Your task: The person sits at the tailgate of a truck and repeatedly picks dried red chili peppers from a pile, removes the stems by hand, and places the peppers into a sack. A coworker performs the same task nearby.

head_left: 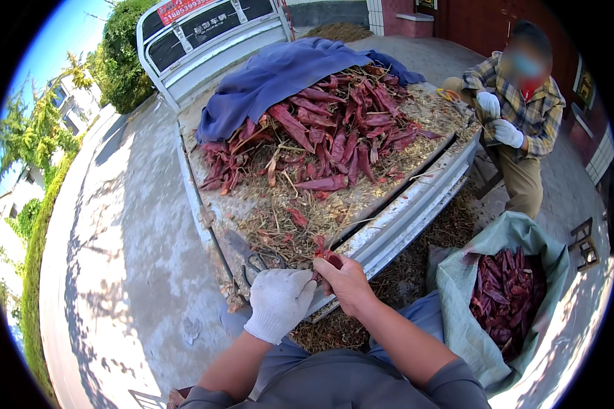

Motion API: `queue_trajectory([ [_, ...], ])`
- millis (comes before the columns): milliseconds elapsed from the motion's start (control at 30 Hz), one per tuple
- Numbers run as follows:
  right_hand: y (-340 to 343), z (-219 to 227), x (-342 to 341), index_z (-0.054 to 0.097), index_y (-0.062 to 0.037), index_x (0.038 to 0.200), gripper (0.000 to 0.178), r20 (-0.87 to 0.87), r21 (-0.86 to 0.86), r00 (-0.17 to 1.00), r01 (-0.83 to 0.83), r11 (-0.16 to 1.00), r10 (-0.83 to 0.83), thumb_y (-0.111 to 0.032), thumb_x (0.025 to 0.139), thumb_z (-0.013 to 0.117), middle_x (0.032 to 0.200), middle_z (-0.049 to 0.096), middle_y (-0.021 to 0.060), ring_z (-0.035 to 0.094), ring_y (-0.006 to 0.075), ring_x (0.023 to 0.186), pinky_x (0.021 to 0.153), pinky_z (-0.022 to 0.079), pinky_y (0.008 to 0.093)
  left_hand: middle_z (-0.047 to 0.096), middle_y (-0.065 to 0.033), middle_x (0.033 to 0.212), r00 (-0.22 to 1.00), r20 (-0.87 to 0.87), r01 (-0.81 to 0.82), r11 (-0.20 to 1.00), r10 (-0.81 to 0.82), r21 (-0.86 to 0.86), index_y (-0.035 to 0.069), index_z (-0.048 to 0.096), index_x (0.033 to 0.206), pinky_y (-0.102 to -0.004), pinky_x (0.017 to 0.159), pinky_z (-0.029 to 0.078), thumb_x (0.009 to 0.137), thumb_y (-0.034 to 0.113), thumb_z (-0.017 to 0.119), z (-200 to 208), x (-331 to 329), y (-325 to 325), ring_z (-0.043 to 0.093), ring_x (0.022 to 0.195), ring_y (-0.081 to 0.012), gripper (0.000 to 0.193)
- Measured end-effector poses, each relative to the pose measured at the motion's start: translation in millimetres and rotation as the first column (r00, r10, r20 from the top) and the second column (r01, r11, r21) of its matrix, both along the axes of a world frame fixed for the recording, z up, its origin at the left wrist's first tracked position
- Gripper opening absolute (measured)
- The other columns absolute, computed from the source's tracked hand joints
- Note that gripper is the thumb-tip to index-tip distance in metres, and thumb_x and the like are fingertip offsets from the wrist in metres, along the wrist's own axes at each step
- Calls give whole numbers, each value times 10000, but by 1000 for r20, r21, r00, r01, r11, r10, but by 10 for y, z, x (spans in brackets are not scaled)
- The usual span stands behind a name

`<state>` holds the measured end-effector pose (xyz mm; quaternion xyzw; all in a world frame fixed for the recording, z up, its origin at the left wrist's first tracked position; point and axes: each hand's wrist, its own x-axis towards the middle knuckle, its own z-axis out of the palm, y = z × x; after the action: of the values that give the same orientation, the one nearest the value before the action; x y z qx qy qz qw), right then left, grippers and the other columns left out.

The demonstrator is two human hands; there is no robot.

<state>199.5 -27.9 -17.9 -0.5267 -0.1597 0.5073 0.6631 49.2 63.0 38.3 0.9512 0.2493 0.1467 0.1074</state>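
Being pinched by the bare right hand (pixel 346 281), the dried red chili pepper (pixel 331 258) is held near the corner of the truck bed (pixel 243 207); the gloved left hand (pixel 280 303) is curled beside it, grip hidden. The pod, if brittle, could be cracked by oversqueezing.

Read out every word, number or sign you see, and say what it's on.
I won't copy wording, but it stands here:
Red sign atop the truck cab, cut off by the picture's edge: white characters and digits.
Middle rear-window pane: pale characters, with a smaller line beneath, too blurred to read.
Green sack: none that I can make out.
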Motion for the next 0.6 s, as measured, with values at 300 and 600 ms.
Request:
queue_trajectory([
  [300, -88, -31, 184, 704, -57, 1024, 189, 122, -90, 985, -110, 990, 120, -242, 1052, 723, 844, 705, 10, 575, 94, 654, 619, 472, 297, 760, -96, 1233, 990, 79, 102, 974, -121, 203, 171, 829, 1096, -516, 995, 529, 887, 195, 728, 181, 329, 589, 690, 1185, -335, 234],
  [600, -131, 80, 143, 692, -26, 1159, 194, 125, -91, 986, -102, 991, 113, -198, 1072, 668, 926, 705, 20, 591, 102, 711, 649, 477, 289, 719, -63, 1321, 953, -67, 299, 897, -294, 326, 205, 827, 1052, -551, 1199, 427, 851, 186, 737, 127, 576, 768, 613, 1346, -292, 221],
])
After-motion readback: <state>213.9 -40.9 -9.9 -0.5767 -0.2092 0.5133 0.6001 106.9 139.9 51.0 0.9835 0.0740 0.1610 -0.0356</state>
